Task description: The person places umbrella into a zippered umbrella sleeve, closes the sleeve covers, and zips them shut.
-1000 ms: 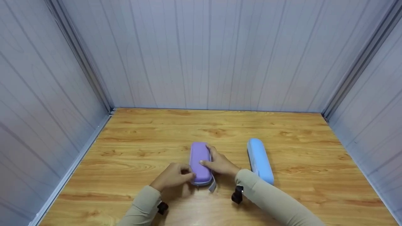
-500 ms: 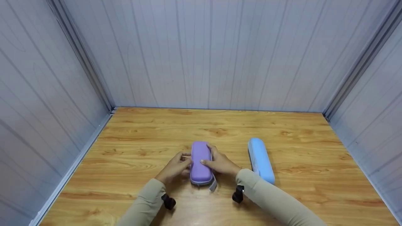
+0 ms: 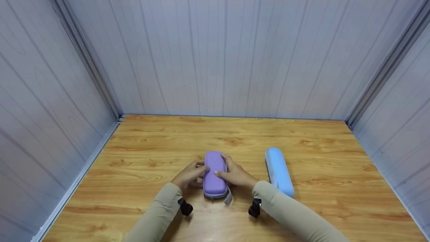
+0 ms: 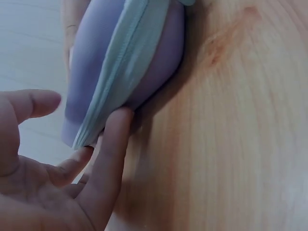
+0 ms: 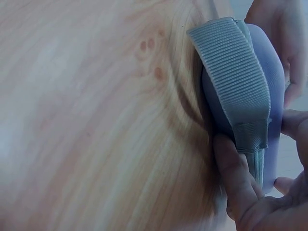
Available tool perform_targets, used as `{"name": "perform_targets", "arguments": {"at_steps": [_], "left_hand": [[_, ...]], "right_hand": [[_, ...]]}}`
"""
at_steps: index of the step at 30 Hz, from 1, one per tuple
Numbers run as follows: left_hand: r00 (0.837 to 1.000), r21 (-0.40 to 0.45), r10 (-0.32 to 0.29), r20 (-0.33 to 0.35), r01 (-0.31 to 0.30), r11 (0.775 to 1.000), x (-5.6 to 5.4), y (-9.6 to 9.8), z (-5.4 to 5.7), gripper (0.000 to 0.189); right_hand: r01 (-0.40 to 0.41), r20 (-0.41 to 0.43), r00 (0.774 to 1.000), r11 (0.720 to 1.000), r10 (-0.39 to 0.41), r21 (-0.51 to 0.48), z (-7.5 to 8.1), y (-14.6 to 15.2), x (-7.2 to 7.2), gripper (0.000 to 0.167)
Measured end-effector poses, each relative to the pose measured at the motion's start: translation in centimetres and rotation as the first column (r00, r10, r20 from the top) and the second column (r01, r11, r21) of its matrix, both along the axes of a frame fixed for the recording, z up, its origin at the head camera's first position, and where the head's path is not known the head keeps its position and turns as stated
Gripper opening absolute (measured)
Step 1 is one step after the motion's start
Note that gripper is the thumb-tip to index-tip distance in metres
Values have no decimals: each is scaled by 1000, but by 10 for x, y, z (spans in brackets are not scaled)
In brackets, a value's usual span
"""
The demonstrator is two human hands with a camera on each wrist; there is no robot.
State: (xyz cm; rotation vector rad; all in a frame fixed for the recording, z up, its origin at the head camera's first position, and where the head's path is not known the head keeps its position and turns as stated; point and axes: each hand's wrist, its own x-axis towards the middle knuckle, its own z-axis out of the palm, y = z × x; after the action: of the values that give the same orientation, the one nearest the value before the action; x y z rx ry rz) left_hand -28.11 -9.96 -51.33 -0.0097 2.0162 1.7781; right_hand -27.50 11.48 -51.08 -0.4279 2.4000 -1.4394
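A purple zippered pencil case (image 3: 215,185) with a grey zipper band and a grey wrist strap (image 5: 238,72) lies lengthwise on the wooden table. My right hand (image 3: 237,173) grips it from the right, thumb on the lid and fingers along the side. From the left, my left hand (image 3: 191,174) reaches to it with fingertips touching the zipper band (image 4: 120,67). In the left wrist view its thumb stands a small gap off the lid; in the head view the thumb tip overlaps the lid. Parts of the left fingers are hidden behind the case.
A light blue pencil case (image 3: 279,171) lies to the right, close beyond the right forearm. The wooden table (image 3: 141,144) ends at pale panelled walls (image 3: 215,60) behind and on both sides.
My left hand has moved from the near left corner up along the purple pencil case's left side, its thumb now over the lid. My right hand keeps its hold; the case stays in place.
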Motion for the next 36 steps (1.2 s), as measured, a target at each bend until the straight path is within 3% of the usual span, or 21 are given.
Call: {"name": "perform_targets", "arguments": {"at_steps": [16,22,27,33,36], "left_hand": [[1000,43,-18,15,17,999,0,0,1,59],[999,77,-40,36,38,996,1,2,2,58],[999,83,-33,42,29,996,-1,3,1,59],[998,86,-21,67,15,996,-1,2,0,61],[997,91,-22,75,15,996,-2,2,-1,63]], "right_hand": [[-18,-34,999,998,20,61,4,2,-2,86],[-38,-23,999,991,41,127,10,6,-1,86],[-75,-70,993,969,94,234,20,8,5,84],[-59,-167,977,923,131,381,25,11,15,73],[-53,-210,966,911,150,409,27,12,18,67]]}}
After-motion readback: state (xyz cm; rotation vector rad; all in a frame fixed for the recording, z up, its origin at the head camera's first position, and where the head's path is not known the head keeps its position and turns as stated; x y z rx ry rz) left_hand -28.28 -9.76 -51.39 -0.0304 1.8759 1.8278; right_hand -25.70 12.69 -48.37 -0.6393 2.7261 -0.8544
